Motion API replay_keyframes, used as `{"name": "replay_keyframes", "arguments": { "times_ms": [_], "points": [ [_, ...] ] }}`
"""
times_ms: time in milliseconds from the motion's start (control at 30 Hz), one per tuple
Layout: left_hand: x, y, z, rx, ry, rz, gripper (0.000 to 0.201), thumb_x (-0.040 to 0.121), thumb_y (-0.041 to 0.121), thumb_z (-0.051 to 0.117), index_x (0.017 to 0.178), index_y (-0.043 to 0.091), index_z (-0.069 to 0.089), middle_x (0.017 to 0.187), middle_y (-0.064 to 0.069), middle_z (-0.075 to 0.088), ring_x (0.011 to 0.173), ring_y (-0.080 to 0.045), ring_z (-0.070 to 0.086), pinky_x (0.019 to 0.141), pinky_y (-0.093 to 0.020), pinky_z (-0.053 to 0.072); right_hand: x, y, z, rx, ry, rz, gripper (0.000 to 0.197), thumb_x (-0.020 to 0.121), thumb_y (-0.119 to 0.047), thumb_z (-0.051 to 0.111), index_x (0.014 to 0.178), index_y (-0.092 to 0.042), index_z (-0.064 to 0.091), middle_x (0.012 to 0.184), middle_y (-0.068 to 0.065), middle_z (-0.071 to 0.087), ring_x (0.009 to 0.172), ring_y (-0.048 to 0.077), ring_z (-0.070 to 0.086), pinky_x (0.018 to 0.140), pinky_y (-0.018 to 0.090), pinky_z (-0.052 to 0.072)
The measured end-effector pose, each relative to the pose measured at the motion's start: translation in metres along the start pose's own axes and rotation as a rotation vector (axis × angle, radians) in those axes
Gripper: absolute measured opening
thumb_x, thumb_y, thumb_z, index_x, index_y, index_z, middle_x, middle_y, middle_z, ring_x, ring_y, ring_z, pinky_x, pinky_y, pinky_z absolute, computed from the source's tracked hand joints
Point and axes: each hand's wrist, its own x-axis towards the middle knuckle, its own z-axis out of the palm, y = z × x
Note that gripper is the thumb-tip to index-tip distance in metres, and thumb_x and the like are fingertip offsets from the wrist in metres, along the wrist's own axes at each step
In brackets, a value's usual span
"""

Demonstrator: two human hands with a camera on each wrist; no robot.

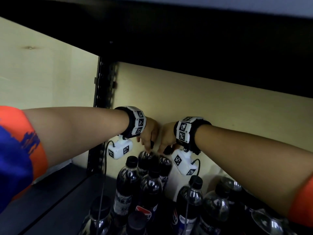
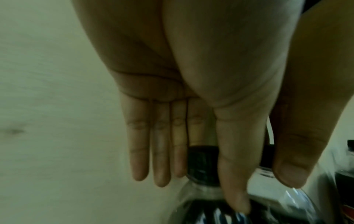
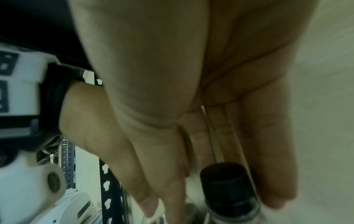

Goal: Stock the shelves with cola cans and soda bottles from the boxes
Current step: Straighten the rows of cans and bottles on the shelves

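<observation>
Both arms reach into the shelf bay, wrists side by side at the back wall [image 1: 220, 99].

Left hand [image 1: 149, 133]: fingers [image 2: 161, 151] straight and together, pointing down. The thumb lies along the neck of a bottle [image 2: 203, 197]; its black cap [image 2: 201, 163] sits between thumb and fingers. Nothing curls round the cap, so the hand counts as released, not grasping.

Right hand [image 1: 166, 138]: fingers [image 3: 268, 151] extended, slightly spread, palm facing the wrist camera. A second bottle's cap [image 3: 228, 186] stands in front of the fingers, thumb to the other side. No closed grip seen; whether the fingers touch the cap cannot be told. Hand loose.

The two bottles under the hands [image 1: 152, 161] stand upright at the rear of the shelf [image 1: 55, 200], close to the wall, next to each other. More dark soda bottles [image 1: 127, 184] stand in front of them in a cluster, caps on, some with red-and-blue labels. Further bottles [image 1: 218, 206] stand to the right, under the right forearm.

A black perforated upright [image 1: 103, 99] stands left of the hands. The next shelf board overhead [image 1: 186, 39] is dark.
</observation>
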Motion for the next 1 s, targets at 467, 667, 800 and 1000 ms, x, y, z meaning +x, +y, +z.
{"name": "replay_keyframes", "arguments": {
  "times_ms": [467,667,800,1000],
  "points": [
    [-0.067,0.031,-0.041,0.049,0.131,-0.210,0.068,0.088,0.048,0.073,0.141,0.010,0.054,0.129,-0.009,0.066,0.117,-0.021,0.064,0.052,-0.015,0.048,-0.071,0.036,-0.019,-0.071,0.205,0.078,0.059,0.072,-0.063,0.081,0.096,-0.011,0.069,0.103,0.006,0.074,0.091,0.025,0.073,0.082,0.039,0.060],
    [-0.094,0.079,-0.049,-0.039,0.093,-0.147,0.066,0.086,0.048,0.075,0.135,0.007,0.059,0.104,0.001,0.062,0.099,-0.018,0.065,0.062,-0.027,0.055,-0.122,0.074,-0.016,-0.057,0.194,0.148,0.064,0.080,-0.057,0.078,0.121,-0.008,0.065,0.120,0.007,0.069,0.091,0.024,0.065,0.072,0.033,0.053],
    [-0.098,0.107,-0.058,-0.209,0.104,-0.131,0.056,0.087,0.043,0.076,0.131,0.011,0.062,0.121,0.002,0.065,0.103,-0.017,0.067,0.086,-0.042,0.060,-0.152,0.101,-0.015,-0.033,0.177,0.212,0.070,0.082,-0.057,0.076,0.130,-0.007,0.064,0.125,0.007,0.068,0.097,0.024,0.066,0.071,0.034,0.052],
    [-0.088,0.159,-0.071,-0.029,0.136,-0.084,0.048,0.088,0.048,0.073,0.114,0.008,0.065,0.108,-0.007,0.063,0.093,-0.021,0.067,0.063,-0.031,0.056,-0.176,0.145,-0.009,0.012,0.104,0.261,0.077,0.084,-0.055,0.076,0.141,-0.007,0.054,0.137,0.009,0.062,0.095,0.025,0.061,0.082,0.037,0.052]
  ]
}}
